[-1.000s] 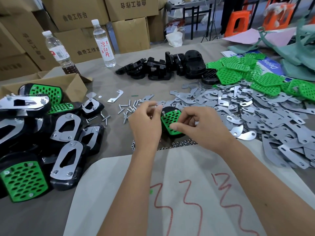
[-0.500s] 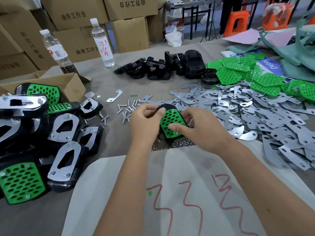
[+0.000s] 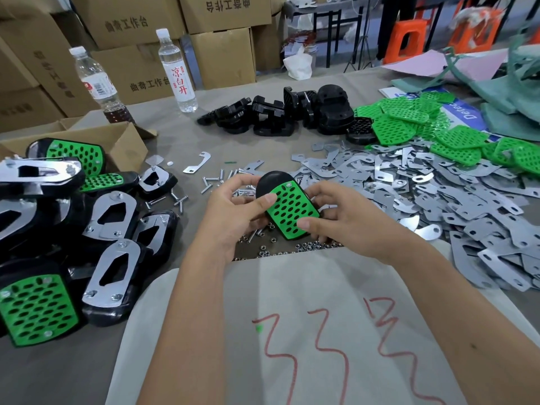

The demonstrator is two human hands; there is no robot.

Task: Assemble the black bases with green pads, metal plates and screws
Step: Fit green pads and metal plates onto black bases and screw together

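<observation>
Black plastic base (image 3: 270, 182) with perforated green pad (image 3: 290, 210) is now lifting and tilting toward me, my left hand (image 3: 233, 211) and right hand (image 3: 336, 226) gripping its edges, exposing the pad's screw holes.

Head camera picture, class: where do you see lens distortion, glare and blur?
Head view: wide-angle bending bows the cardboard boxes and table edge; glare shines off the metal plates; the orange stools at the back look blurred, while the hands and green pad are sharp.
</observation>
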